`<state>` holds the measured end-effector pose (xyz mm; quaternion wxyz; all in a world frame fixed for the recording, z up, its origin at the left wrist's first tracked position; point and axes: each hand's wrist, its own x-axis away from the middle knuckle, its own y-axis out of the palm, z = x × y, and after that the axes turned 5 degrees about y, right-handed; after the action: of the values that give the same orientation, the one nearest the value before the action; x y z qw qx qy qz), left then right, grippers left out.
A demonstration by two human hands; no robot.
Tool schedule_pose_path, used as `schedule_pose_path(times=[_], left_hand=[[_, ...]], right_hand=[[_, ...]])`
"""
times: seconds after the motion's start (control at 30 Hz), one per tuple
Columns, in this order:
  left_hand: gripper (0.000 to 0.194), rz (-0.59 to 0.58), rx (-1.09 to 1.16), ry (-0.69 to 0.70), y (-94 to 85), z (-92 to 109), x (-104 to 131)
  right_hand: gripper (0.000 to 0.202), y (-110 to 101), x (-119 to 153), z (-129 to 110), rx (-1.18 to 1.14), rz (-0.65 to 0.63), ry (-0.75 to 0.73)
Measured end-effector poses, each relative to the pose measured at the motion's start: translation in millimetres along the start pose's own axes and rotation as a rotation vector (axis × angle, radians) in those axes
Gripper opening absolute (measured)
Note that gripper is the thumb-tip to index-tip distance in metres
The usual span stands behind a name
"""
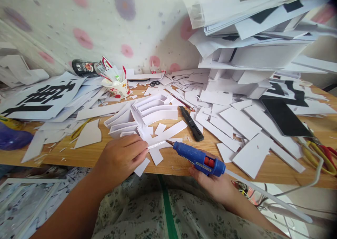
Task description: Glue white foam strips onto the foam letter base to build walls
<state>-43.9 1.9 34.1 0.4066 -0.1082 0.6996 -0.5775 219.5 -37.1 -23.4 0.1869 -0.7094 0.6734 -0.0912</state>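
In the head view, the left hand (122, 158) lies knuckles-up at the near edge of the wooden table (89, 154), fingers curled and pinching a thin white strip (156, 146). The right hand (214, 184) is clenched around a blue glue gun (198, 158), its nozzle touching the strip's far end. A black utility knife (192, 123) lies just beyond, among white cut pieces (160, 114).

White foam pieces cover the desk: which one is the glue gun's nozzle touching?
The narrow white strip pinched by the left hand at the desk's near edge. The blue glue gun, in the right hand, points its tip at that strip's end.
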Motion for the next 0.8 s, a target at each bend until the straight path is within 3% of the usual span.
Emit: schedule_pose_path(times=[0.27,0.5,0.67,0.8], left_hand=[[0.020,0.026,-0.025,0.052,-5.9,1,-3],[0.017,0.065,-0.028,0.085,-8.7,-1,-2],[0.008,0.049,0.170,-0.069,-16.1,-6,0],[0.013,0.082,0.280,-0.248,-26.5,-17,-4]], right_hand=[[0.010,-2,2,2,0.003,-0.051,0.000],[0.009,-1,-2,3,-0.013,-0.001,0.013],[0.025,2,4,23,-0.066,0.001,0.132],[0.029,1,9,32,-0.139,0.022,0.205]])
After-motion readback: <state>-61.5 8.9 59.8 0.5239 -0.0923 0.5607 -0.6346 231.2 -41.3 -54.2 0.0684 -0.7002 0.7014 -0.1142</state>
